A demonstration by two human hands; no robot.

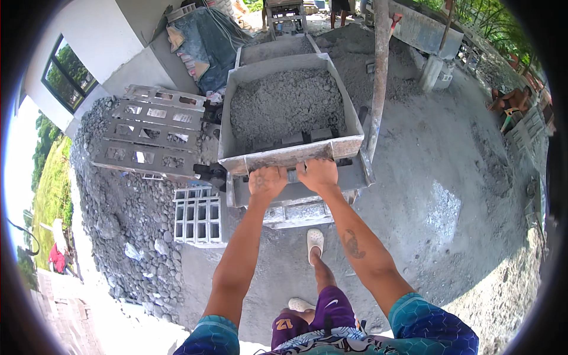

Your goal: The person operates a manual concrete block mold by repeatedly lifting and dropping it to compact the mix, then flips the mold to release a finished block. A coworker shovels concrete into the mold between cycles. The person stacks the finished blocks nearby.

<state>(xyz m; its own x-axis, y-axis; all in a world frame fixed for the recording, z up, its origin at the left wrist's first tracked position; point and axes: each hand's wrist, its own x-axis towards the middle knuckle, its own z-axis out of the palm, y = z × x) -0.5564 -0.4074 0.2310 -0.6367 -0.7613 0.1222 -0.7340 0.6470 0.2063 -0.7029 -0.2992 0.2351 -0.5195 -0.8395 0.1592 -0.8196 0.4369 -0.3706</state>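
Observation:
A pale metal feed box (296,149) filled with damp grey concrete mix (287,103) sits in front of me on a metal frame (236,192). My left hand (267,181) is closed in a fist at the low middle of the box's near wall. Close beside it, my right hand (319,174) is closed the same way. Both seem wrapped round a handle bar below the wall, mostly hidden by my fingers. Dark block-shaped parts (293,139) poke out of the mix along the near inside wall. Both arms are stretched forward.
Left of the box lie slotted grey mould plates (148,131), hollow blocks (198,216) and a gravel heap (139,248). A leaning post (380,77) rises at the box's right. Sand (349,50) is piled behind. Another person (515,99) is at the far right.

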